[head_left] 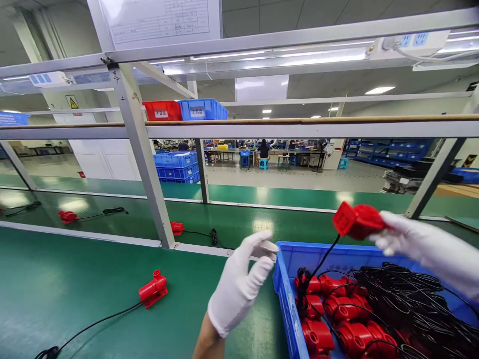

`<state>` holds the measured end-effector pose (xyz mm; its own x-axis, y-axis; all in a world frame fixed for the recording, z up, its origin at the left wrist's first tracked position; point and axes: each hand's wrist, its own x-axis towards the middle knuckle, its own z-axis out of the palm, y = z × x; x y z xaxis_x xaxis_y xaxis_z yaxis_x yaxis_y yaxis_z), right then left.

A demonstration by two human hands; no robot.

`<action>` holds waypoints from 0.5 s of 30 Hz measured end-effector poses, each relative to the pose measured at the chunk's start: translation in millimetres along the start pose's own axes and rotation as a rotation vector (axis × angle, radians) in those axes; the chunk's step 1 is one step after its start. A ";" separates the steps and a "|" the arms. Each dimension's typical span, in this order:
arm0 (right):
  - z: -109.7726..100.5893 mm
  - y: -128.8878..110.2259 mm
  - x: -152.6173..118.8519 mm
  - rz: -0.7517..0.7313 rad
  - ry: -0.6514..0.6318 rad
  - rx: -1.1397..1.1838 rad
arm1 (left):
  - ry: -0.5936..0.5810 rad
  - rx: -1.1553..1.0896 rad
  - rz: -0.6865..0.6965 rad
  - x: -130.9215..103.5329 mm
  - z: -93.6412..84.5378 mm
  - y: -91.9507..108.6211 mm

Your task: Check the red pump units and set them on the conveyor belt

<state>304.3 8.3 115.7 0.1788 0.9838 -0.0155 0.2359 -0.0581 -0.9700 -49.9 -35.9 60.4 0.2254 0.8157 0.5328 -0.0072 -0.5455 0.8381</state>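
Note:
My right hand (398,233), in a white glove, grips a small red water pump (359,221) above the blue crate (286,299). The pump's black cable (329,255) hangs from it down into the crate, where a coiled bundle (304,286) of it dangles. Left of the crate's near corner, my gloved left hand (245,279) is raised with fingers curved apart and nothing between them. Several more red pumps (350,306) lie in the crate, beside a heap of black cables (407,299). Another red pump (153,290) rests on the green bench to the left, its cable trailing toward the front.
Behind a low white rail, red pumps (68,216) with cables lie on a green surface (239,217). A metal post (144,164) rises left of centre. The shelf above carries a red bin (162,110) and a blue bin (204,109). People sit at work far behind.

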 end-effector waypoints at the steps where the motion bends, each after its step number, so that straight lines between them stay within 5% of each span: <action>1: -11.9 -19.7 11.7 -0.056 0.057 -0.123 | 0.041 -0.034 0.010 -2.0 -6.9 3.1; 4: -33.2 -83.4 39.5 -0.255 0.280 -0.492 | 0.116 -0.124 0.075 -6.2 -20.3 7.2; 8: -17.0 -128.8 77.7 -0.456 0.505 -1.178 | 0.124 -0.142 0.114 -7.3 -25.2 6.0; 11: 20.2 -112.4 118.0 -0.411 0.383 -1.424 | 0.124 -0.116 0.117 -6.1 -26.4 6.1; 15: 77.9 -46.9 161.9 -0.216 0.030 -1.471 | 0.161 -0.065 0.143 -6.5 -34.8 6.3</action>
<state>247.8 183.5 139.8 0.0305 0.9928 0.1159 0.9866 -0.0485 0.1561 -85.3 -38.0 66.3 0.0595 0.7540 0.6542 -0.0917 -0.6485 0.7557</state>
